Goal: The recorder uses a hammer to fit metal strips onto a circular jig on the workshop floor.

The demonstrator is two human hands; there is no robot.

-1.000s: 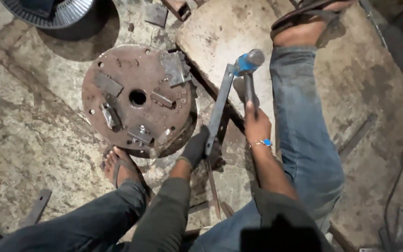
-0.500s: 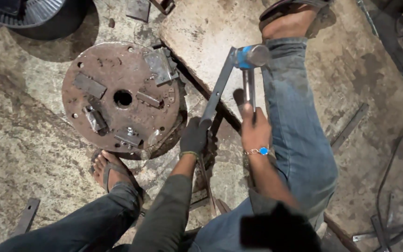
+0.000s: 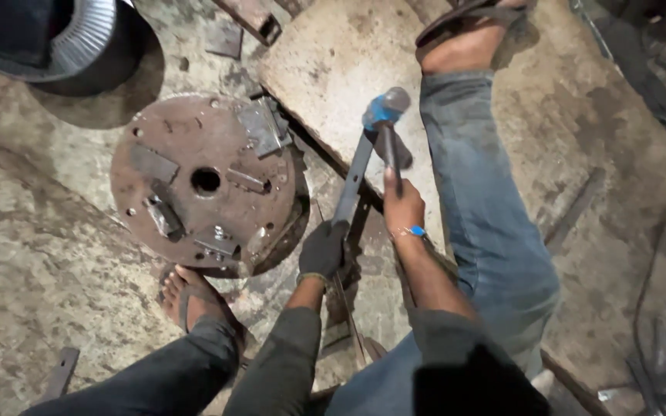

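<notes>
Open slab surface (image 3: 325,69) at twelve o'clock of the right hand (image 3: 404,208), bare up to the sandalled foot (image 3: 468,42) at one. Blocked at three by the blue-jeaned leg (image 3: 487,208), at nine by the flat steel bar (image 3: 352,181) and, beyond it, the rusty round plate (image 3: 202,181). Tight at six, between the gloved left hand (image 3: 323,250) and the knees.

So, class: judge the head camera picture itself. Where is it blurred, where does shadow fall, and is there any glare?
Head view: the hammer head is slightly motion-blurred; the right hand and gloved left hand look sharper. The upper-right corner falls into deep shadow, the stone slab is brightest, no harsh glare.
</notes>
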